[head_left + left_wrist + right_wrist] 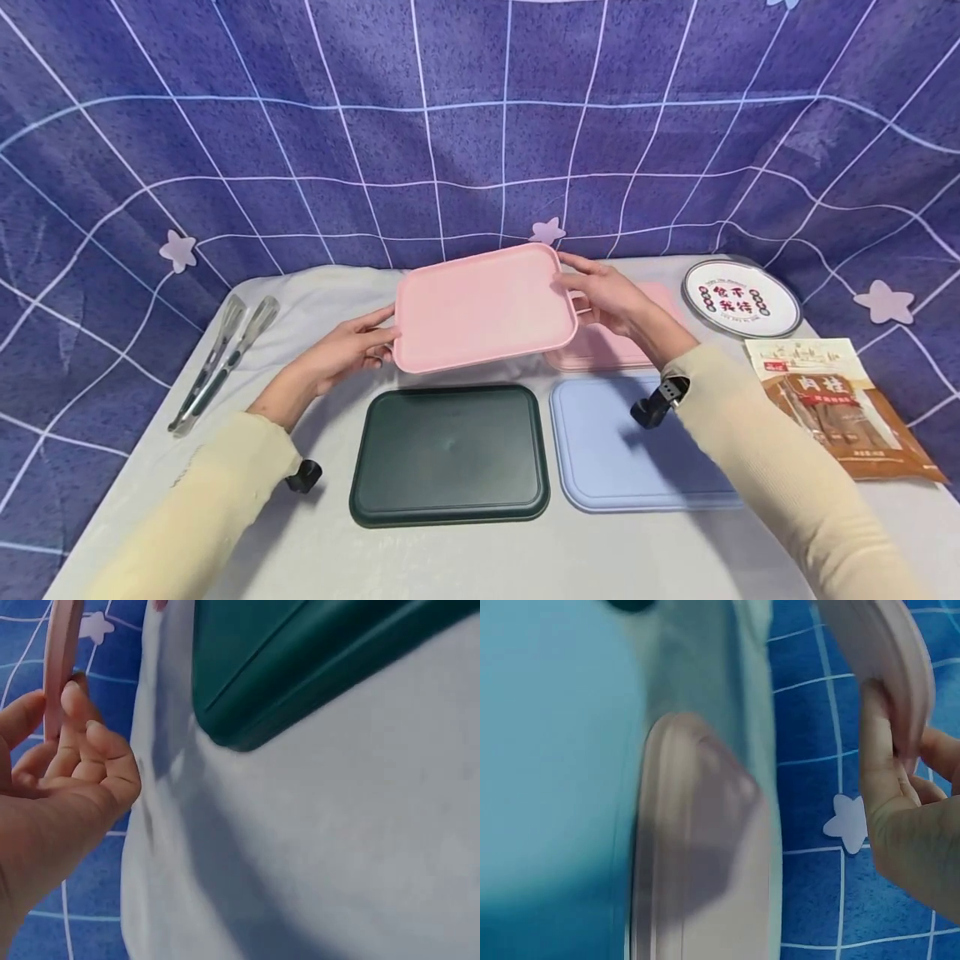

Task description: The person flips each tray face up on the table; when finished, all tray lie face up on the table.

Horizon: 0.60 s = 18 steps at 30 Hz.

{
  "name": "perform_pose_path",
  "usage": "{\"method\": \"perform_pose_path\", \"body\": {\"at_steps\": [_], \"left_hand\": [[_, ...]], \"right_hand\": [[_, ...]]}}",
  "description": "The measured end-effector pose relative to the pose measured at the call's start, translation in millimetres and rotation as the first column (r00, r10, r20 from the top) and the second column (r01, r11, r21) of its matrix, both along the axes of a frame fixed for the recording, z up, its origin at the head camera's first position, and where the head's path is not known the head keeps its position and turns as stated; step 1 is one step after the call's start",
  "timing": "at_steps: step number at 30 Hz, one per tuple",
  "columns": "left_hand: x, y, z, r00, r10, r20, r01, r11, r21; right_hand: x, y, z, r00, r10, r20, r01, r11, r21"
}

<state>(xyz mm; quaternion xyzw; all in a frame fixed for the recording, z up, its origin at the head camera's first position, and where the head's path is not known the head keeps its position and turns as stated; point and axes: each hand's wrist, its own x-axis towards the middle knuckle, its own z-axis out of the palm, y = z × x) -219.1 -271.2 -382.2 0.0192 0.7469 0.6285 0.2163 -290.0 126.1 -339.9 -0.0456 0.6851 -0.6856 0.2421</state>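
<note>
A pink rectangular tray (pixel 480 308) is held up above the table near the curtain, its right end higher than its left. My left hand (pixel 348 346) pinches the left edge between thumb and fingers; the left wrist view has the tray's thin pink side (pixel 60 667) in that grip. At the opposite end, my right hand (pixel 603 296) grips the tray with the thumb on the upper face and fingers behind. Behind the right hand and forearm, a second pink rectangular piece (pixel 600 354) lies partly hidden on the table.
A dark green rectangular piece (pixel 450 454) and a light blue one (pixel 622 450) lie in front. Metal tongs (pixel 225 358) are at the left. On the right are a white plate with red characters (pixel 742 300) and a brown food packet (pixel 840 408). A purple curtain (pixel 465 142) borders the back.
</note>
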Motion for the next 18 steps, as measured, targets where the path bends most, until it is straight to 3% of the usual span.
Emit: {"method": "perform_pose_path", "body": {"at_steps": [6, 11, 14, 18], "left_hand": [[4.8, -8.6, 9.8, 0.999, -0.037, -0.038, 0.035, 0.999, -0.035], [4.7, -9.7, 13.7, 0.995, -0.017, -0.093, 0.011, 0.997, -0.071], [5.0, -10.1, 13.7, 0.994, 0.019, -0.103, -0.028, 0.996, -0.083], [6.0, -11.5, 13.7, 0.995, 0.038, -0.095, -0.048, 0.994, -0.1]], "right_hand": [[-0.2, 1.5, -11.0, 0.989, 0.136, 0.059, -0.141, 0.985, 0.099], [1.9, 2.5, -13.6, 0.96, 0.262, 0.1, -0.276, 0.946, 0.17], [1.7, 1.2, -16.3, 0.951, 0.287, 0.114, -0.305, 0.931, 0.199], [0.8, -2.1, -22.6, 0.96, 0.261, 0.104, -0.278, 0.939, 0.203]]}}
